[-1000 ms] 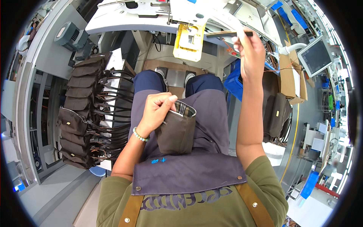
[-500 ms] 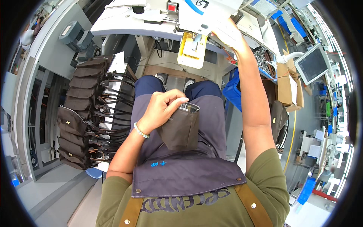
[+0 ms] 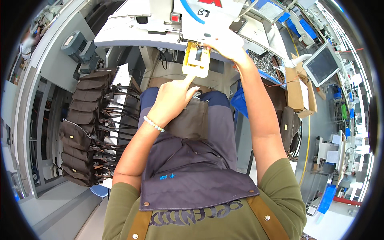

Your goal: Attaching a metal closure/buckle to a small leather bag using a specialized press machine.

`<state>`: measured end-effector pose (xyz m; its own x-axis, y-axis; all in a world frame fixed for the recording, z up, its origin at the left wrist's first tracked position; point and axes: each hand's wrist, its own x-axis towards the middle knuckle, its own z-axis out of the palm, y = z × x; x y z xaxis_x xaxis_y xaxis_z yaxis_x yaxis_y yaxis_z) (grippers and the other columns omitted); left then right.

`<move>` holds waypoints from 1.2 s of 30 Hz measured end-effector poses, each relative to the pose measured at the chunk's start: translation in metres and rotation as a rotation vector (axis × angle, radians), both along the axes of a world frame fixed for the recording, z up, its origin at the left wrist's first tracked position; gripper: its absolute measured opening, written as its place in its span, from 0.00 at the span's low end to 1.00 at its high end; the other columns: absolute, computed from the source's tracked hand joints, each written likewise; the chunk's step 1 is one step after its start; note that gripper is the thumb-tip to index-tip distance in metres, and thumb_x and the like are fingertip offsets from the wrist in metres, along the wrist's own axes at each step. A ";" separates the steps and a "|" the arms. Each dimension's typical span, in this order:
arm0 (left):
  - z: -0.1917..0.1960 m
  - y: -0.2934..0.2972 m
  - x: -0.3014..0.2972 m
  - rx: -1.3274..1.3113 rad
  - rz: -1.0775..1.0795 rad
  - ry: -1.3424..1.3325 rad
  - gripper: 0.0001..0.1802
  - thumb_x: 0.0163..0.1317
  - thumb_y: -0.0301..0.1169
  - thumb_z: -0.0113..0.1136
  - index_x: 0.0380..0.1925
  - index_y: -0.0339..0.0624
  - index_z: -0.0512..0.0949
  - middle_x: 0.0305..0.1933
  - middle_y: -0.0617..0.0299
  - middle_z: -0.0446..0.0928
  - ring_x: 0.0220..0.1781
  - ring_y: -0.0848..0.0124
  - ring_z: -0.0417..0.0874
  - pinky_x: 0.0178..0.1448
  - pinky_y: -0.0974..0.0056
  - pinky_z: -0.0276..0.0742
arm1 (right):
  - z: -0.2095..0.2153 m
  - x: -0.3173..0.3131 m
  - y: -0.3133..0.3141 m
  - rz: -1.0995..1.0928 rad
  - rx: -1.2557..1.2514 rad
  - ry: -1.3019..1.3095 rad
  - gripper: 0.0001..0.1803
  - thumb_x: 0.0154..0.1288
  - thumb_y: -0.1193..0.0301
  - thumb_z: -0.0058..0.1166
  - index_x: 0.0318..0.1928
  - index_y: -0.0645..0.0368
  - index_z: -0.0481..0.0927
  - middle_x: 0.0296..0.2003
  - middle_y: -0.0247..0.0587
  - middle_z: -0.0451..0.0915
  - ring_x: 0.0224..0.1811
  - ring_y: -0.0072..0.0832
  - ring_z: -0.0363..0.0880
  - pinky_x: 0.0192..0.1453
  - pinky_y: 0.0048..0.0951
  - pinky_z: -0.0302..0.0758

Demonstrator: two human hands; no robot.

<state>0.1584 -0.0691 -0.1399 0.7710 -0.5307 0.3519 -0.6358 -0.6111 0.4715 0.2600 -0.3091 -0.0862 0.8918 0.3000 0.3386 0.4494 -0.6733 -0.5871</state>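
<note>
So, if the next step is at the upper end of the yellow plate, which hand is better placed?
Probably the right hand: its fingers are close to the upper end of the yellow plate, near the machine head. The left hand is at the lower edge.

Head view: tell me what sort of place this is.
Probably a factory workshop, perhaps for sewn goods: a white machine stands at the bench, many alike brown bags are stacked, and metal parts fill a tray.
</note>
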 end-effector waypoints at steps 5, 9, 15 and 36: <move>-0.009 -0.015 0.009 0.085 0.026 -0.142 0.25 0.67 0.41 0.62 0.58 0.36 0.75 0.21 0.53 0.78 0.25 0.56 0.82 0.32 0.55 0.78 | -0.009 0.005 0.000 0.043 0.127 -0.043 0.13 0.62 0.63 0.63 0.31 0.62 0.86 0.21 0.38 0.83 0.24 0.22 0.81 0.32 0.28 0.79; -0.013 -0.020 0.009 0.124 0.040 -0.185 0.21 0.67 0.40 0.61 0.51 0.35 0.76 0.24 0.55 0.80 0.26 0.59 0.83 0.32 0.56 0.78 | -0.015 0.008 -0.001 0.036 0.183 -0.009 0.14 0.63 0.63 0.61 0.31 0.62 0.85 0.20 0.36 0.82 0.22 0.20 0.77 0.28 0.27 0.75; -0.014 -0.023 0.007 0.158 0.053 -0.206 0.14 0.67 0.39 0.61 0.40 0.38 0.76 0.24 0.56 0.79 0.27 0.59 0.83 0.33 0.56 0.78 | -0.020 0.013 -0.002 0.037 0.291 0.030 0.14 0.63 0.63 0.62 0.32 0.63 0.85 0.19 0.36 0.81 0.21 0.19 0.76 0.27 0.26 0.74; -0.010 -0.023 0.008 0.201 0.086 -0.245 0.10 0.67 0.37 0.60 0.36 0.43 0.78 0.23 0.58 0.79 0.23 0.64 0.84 0.31 0.60 0.80 | -0.014 -0.056 0.030 -0.352 0.171 -0.231 0.10 0.62 0.75 0.63 0.44 0.63 0.84 0.38 0.41 0.80 0.32 0.26 0.81 0.33 0.24 0.80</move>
<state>0.1664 -0.0920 -0.1497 0.7218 -0.5446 0.4272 -0.6570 -0.7331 0.1754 0.2037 -0.2793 -0.1004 0.8246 -0.0853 0.5592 0.3429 -0.7108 -0.6141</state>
